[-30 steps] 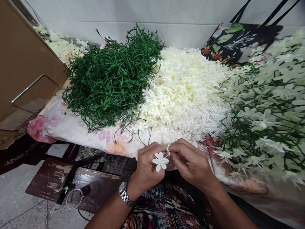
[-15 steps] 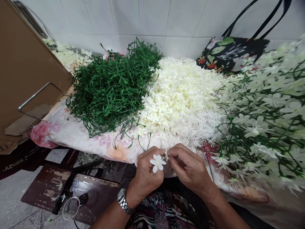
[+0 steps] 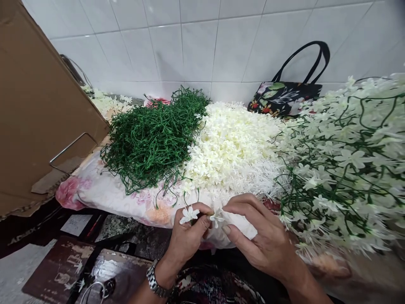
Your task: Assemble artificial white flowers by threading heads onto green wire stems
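My left hand (image 3: 186, 236) is closed in a pinch on a small white artificial flower (image 3: 189, 214), with a second white flower (image 3: 217, 218) at its fingertips. My right hand (image 3: 262, 240) meets it, fingers pinched at that second flower. Both hands hover in front of a floral cloth (image 3: 104, 190). On the cloth lie a heap of green plastic stems (image 3: 152, 139), a pile of loose white flowers (image 3: 234, 143) and white plastic stamens (image 3: 265, 177). A silver watch (image 3: 155, 283) is on my left wrist.
Assembled flower sprays (image 3: 348, 164) fill the right side. A black floral bag (image 3: 284, 97) leans on the tiled wall (image 3: 196, 46). A brown cardboard box (image 3: 34, 114) with a metal handle stands at the left. A dark wooden board (image 3: 76, 274) lies on the floor below.
The view has tilted up, showing more wall. The flower in my left hand has turned from facing me to pointing up, and a second flower now sits between both hands' fingertips.
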`<state>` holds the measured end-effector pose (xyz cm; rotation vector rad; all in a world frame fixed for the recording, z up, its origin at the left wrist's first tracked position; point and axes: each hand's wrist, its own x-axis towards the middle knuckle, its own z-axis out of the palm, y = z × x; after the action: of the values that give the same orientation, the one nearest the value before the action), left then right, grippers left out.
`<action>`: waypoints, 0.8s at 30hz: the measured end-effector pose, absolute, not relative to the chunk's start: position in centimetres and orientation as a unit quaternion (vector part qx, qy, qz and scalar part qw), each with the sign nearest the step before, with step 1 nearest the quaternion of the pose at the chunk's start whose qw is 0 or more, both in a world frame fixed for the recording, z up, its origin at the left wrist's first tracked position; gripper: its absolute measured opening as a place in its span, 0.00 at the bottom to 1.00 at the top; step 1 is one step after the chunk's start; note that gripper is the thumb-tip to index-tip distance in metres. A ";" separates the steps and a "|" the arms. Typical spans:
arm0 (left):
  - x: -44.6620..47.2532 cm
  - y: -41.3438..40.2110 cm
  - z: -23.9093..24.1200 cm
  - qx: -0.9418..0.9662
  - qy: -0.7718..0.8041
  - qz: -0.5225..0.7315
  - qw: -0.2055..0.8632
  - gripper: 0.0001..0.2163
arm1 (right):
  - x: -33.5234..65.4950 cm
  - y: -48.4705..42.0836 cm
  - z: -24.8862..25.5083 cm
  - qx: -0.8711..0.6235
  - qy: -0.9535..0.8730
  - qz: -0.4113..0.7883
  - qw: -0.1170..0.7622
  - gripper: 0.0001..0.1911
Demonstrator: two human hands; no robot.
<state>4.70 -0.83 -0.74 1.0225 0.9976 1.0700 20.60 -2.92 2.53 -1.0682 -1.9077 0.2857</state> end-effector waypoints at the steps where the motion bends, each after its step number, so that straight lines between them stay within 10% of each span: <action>1: 4.8 -0.8 -0.6 0.452 0.436 0.468 0.622 0.06 | 20.5 -2.9 2.6 -0.431 -0.776 0.122 0.445 0.08; 24: 4.7 -0.2 0.1 0.679 0.386 0.440 0.443 0.07 | 19.8 -2.4 1.3 -0.445 -0.795 0.118 0.395 0.08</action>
<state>4.72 -0.20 0.06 1.6848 0.9570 1.0912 19.83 -2.45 1.32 -1.1294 -2.0149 0.2993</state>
